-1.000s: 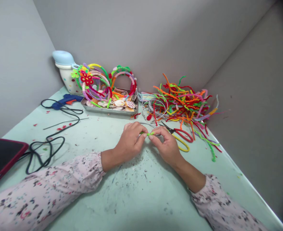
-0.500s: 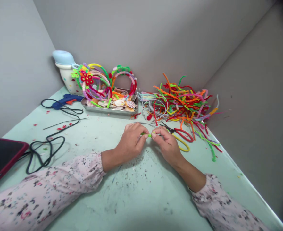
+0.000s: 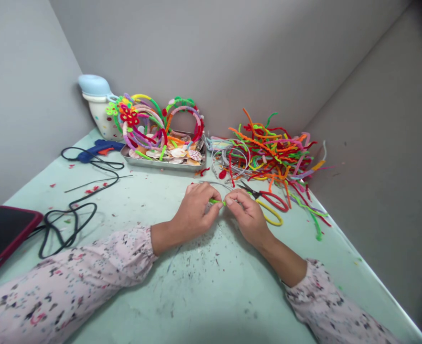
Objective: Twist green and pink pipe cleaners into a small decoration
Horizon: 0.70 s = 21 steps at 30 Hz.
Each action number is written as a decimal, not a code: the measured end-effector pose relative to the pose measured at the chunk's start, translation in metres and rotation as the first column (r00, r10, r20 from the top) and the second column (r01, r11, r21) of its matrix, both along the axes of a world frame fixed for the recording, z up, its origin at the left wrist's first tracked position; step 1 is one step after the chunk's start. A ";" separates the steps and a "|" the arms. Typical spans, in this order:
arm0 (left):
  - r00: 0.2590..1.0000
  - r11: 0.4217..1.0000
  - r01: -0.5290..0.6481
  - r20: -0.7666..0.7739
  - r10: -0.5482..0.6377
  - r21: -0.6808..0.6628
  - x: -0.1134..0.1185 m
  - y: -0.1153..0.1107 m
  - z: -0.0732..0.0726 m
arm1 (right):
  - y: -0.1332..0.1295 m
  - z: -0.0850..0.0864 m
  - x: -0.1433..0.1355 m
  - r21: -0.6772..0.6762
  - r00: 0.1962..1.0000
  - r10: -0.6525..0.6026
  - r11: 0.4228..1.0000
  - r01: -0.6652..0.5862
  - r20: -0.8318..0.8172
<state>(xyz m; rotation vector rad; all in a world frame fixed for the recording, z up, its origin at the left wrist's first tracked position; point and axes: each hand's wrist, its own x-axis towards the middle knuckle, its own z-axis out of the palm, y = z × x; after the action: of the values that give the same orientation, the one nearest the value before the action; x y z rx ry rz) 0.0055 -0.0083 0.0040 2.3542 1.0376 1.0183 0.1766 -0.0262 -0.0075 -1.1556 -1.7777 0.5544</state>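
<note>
Grn pipe-clnr [image 3: 215, 201] over tbl [image 3: 203, 301], gry walls [image 3: 196, 52]

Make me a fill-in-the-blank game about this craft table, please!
The left hand and right hand pinch a pipe cleaner coloured ____.
The scissors have a red handle and a ____ one.
The pale, fan-shaped things in the metal tray are ____.
The white cup has a light ____ lid.

Missing words: green; yellow; seashells; blue.

Room over near table [image 3: 211, 301]; scissors [image 3: 256, 194] crowd right hand [image 3: 249, 217]; tray [image 3: 164, 165], pipe-cleaner pile [image 3: 275, 148] block rear.
</note>
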 end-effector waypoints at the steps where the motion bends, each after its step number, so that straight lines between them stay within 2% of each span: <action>1: 1.000 1.000 0.001 -0.006 -0.001 0.003 0.000 0.000 0.000 | 0.000 0.000 0.000 -0.005 1.000 0.000 1.000 0.000 -0.003; 10: 1.000 1.000 0.004 -0.011 -0.004 0.005 0.000 -0.001 0.000 | 0.001 0.001 -0.001 -0.051 0.999 -0.021 0.998 0.019 -0.033; 17: 0.997 0.999 -0.028 0.073 0.030 -0.035 -0.001 0.001 0.001 | -0.005 0.002 -0.001 0.140 0.992 -0.127 0.982 0.126 -0.001; 21: 0.994 0.998 -0.033 0.103 0.038 -0.051 -0.002 0.001 0.000 | -0.006 0.002 -0.004 0.267 0.989 -0.127 0.958 0.102 0.078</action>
<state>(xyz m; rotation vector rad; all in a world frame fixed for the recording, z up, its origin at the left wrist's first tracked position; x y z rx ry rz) 0.0038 -0.0071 0.0036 2.2257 1.0571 1.1029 0.1731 -0.0318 -0.0055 -1.1040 -1.7884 0.1899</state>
